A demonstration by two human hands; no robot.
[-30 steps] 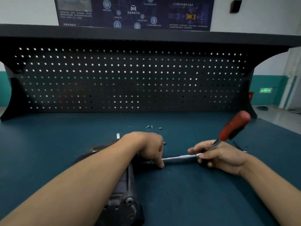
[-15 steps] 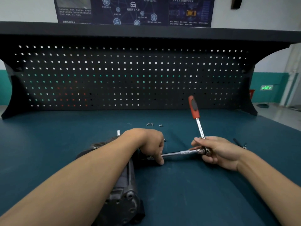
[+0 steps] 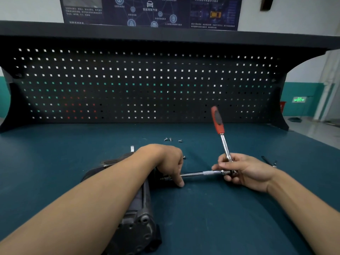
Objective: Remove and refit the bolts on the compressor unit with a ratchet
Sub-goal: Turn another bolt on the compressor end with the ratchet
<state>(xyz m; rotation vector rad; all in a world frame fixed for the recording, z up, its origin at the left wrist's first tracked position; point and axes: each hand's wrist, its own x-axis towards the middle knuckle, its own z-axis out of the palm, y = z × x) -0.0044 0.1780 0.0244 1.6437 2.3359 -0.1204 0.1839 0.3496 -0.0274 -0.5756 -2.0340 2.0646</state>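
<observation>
On blue bench [image 3: 202,218], right hand [image 3: 244,172] grips ratchet [image 3: 223,142] beside compressor [image 3: 136,208].

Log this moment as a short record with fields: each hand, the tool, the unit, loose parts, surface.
left hand: on the end of the compressor unit, fingers at the extension bar's socket end
right hand: gripping the ratchet at its head
ratchet: red handle tilted up and away from the person
extension bar: roughly level, running from ratchet head to the unit
compressor unit: dark, lying on its side under the left forearm
loose bolts: small cluster behind the hands
workbench mat: blue-green
pegboard: black, no tools hung
</observation>
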